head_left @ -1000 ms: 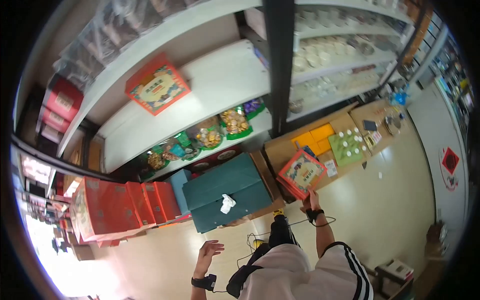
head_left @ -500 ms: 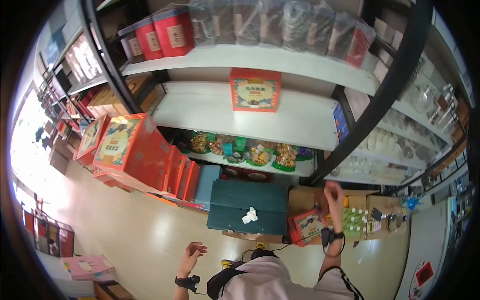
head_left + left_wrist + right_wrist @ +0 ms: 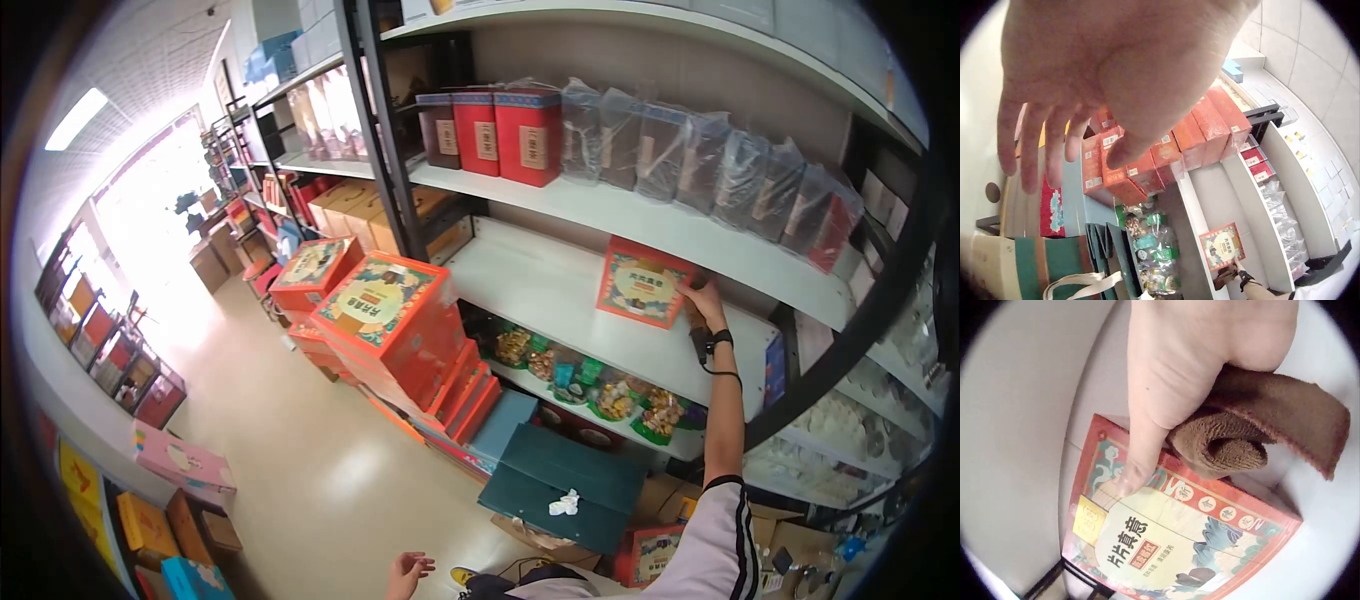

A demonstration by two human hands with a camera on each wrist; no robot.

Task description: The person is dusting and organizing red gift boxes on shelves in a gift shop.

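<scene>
A red gift box [image 3: 643, 282] with a round yellow label stands upright on the white middle shelf [image 3: 540, 285]. My right hand [image 3: 707, 299] is raised to the box's right edge. In the right wrist view this hand [image 3: 1172, 394] grips a folded brown cloth [image 3: 1254, 425], and one straight finger presses on the box's front [image 3: 1172, 550]. My left hand [image 3: 408, 575] hangs low beside my body with fingers spread and holds nothing. The left wrist view shows those spread fingers [image 3: 1054, 125] up close, with the box [image 3: 1221, 245] far off on the shelf.
A tall stack of red boxes [image 3: 390, 320] stands on the floor to the left. A dark green box [image 3: 560, 480] with a white crumpled tissue lies below. Snack bags [image 3: 600, 400] fill the lower shelf. Red tins [image 3: 490, 130] and bagged packs [image 3: 700, 160] line the upper shelf.
My view has swung up from the floor to the shelves. My right hand left the red box by the cardboard and rose to the box on the shelf. The left hand stayed low.
</scene>
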